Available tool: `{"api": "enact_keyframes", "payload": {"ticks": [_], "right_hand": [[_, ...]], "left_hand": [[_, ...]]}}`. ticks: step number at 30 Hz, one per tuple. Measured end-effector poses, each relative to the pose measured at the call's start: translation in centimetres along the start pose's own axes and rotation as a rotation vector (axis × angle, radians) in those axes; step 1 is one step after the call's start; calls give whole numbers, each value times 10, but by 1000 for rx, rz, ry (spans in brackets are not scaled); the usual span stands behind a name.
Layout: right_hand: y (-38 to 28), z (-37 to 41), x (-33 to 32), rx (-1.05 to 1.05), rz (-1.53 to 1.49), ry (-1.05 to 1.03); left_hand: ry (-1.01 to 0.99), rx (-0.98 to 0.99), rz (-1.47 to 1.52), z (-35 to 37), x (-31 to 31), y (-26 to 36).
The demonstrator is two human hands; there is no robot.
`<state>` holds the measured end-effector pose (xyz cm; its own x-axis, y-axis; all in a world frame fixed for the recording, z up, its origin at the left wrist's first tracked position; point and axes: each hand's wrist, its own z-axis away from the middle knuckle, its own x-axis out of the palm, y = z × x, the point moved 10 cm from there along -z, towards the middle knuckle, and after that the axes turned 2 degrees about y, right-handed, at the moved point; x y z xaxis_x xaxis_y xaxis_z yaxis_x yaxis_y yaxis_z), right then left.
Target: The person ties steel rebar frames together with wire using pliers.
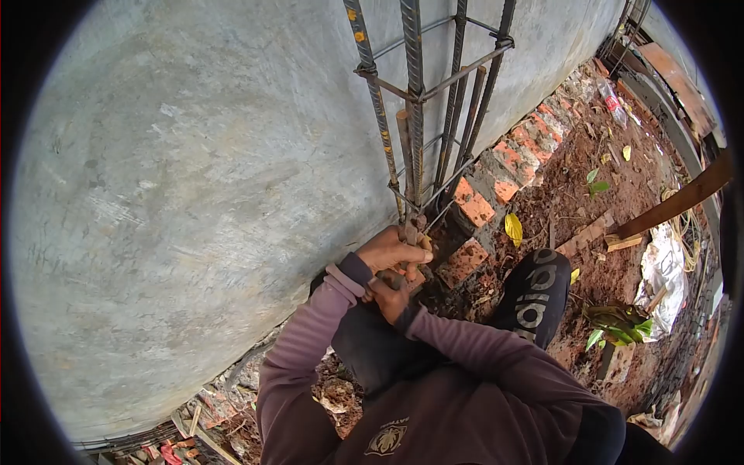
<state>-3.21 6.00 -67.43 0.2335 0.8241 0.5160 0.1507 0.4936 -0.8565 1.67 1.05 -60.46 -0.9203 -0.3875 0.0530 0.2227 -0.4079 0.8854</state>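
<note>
Maybe the left hand (395, 249) and right hand (390, 298), curled tight on the bars (415, 116) at twelve o'clock, slip and get scratched.

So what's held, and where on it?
Left hand grips the rebar cage at its foot, round a bar. Right hand is closed just below; what it holds cannot be told.
</note>
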Motion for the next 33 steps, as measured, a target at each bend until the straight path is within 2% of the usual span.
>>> {"api": "enact_keyframes", "payload": {"ticks": [2,4,6,8,12,15,18,20,21,22,25,26,27,28,30,31,32,33], "right_hand": [[-5,-11,19,-515,791,78],[33,-33,12,-543,739,245],[53,-51,7,-539,751,312],[62,-64,2,-529,765,326],[72,-72,-5,-511,753,307],[71,-67,-15,-480,735,267],[51,-34,-39,-282,569,96],[10,4,-32,72,178,-95],[-8,24,-18,309,-262,-132],[-24,36,-20,379,-266,-137],[-59,63,-34,590,-287,-153],[-67,72,-37,663,-295,-158],[-72,82,-36,738,-305,-163],[-78,80,-55,690,80,-77],[-122,79,-82,318,767,140],[-151,82,-82,106,1095,247],[-194,87,-56,-357,1443,342],[-198,86,-59,-379,1520,378]], "left_hand": [[14,-43,-210,0,-20,11],[59,36,-391,-7,-37,18],[104,119,-479,-15,-47,19],[164,206,-478,-19,-50,16],[171,231,-458,-23,-51,10],[151,360,-229,-24,-48,10],[27,99,-206,-10,-20,11],[-77,159,264,-14,5,-6],[-129,188,502,-14,20,-11],[-255,224,660,-7,46,1],[-211,272,976,-13,64,-7],[-4,235,956,-8,62,0],[63,239,931,-6,63,1],[129,246,902,-6,62,2],[316,285,815,-14,58,1],[377,309,882,-19,61,2],[437,336,945,-24,63,6],[495,358,1009,-26,65,7]]}}
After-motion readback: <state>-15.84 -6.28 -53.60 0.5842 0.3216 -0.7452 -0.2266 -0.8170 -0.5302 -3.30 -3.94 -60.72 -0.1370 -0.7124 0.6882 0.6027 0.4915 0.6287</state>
